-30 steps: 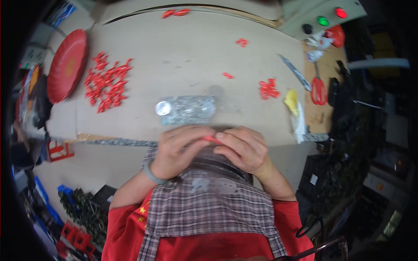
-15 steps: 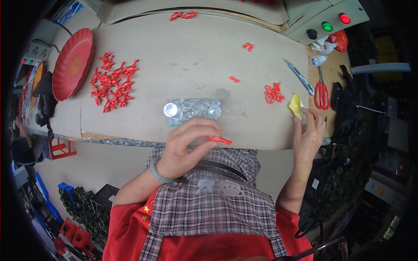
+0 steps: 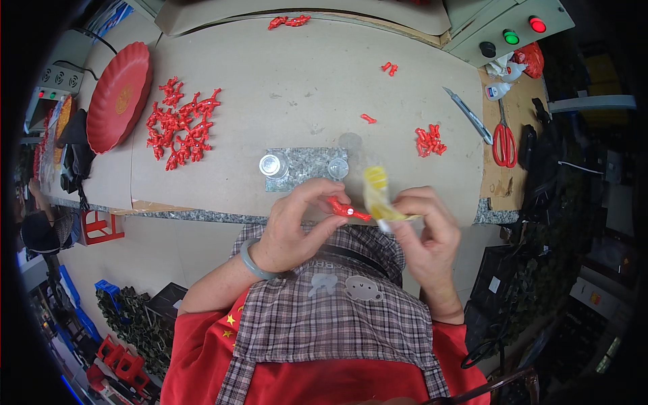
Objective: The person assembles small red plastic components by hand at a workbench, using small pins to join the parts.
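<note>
Between the thumb and fingertips of my left hand (image 3: 290, 223) is a small shiny red figure (image 3: 343, 208) with a white spot on it. Close on its right, my right hand (image 3: 430, 233) pinches a limp yellow-and-white piece (image 3: 378, 189), blurred by motion; I cannot tell if it is cloth, paper or film. Beyond my left hand lies a speckled stone slab (image 3: 304, 158) with two small clear round containers, a larger one (image 3: 270, 165) at the left and a smaller one (image 3: 337, 168) at the right.
A pile of red figures (image 3: 181, 125) lies left, beside a tilted red scalloped dish (image 3: 120, 98). Smaller red pieces (image 3: 430, 140) lie right. Near the right edge are a utility knife (image 3: 469, 116), red-handled scissors (image 3: 503, 143) and a small white bottle (image 3: 497, 91). A control box (image 3: 511, 34) stands far right.
My right hand has moved left from the right side of the table, bringing the yellow-and-white piece beside the red figure. My left hand has turned the figure slightly, showing its white spot.
</note>
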Tool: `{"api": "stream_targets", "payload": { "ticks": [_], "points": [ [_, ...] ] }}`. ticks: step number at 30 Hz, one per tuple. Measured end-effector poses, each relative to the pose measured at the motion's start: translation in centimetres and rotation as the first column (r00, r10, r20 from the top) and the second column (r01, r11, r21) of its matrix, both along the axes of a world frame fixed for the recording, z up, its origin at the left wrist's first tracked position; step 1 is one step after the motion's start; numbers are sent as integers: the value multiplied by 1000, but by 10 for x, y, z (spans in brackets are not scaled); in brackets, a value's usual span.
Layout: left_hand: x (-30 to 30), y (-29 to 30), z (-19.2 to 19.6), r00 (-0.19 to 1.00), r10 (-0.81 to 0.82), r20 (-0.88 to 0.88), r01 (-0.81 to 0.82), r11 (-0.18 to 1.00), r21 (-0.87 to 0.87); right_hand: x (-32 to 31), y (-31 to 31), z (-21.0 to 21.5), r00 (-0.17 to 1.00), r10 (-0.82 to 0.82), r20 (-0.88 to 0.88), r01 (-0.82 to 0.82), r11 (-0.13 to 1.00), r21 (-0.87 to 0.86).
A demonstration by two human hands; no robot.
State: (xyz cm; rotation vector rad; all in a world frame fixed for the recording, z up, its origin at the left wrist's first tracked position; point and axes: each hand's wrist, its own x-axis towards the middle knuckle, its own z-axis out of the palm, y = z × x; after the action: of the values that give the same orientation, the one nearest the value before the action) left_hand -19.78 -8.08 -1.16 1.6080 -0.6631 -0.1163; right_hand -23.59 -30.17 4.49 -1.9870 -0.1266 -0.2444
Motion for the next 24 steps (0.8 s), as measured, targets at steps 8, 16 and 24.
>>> {"api": "stream_targets", "payload": {
  "ticks": [8,16,24],
  "points": [
    [-6,-5,-2,991,121,-55,-121,993,7,2,24,-7,994,105,-3,-105,987,-119],
    [-6,-6,1,990,140,16,-140,990,22,4,34,-10,999,43,13,-42,993,-108],
    [-1,0,5,961,78,264,-124,978,165,5,37,-12,999,-4,-37,2,997,-71]
  ]
}}
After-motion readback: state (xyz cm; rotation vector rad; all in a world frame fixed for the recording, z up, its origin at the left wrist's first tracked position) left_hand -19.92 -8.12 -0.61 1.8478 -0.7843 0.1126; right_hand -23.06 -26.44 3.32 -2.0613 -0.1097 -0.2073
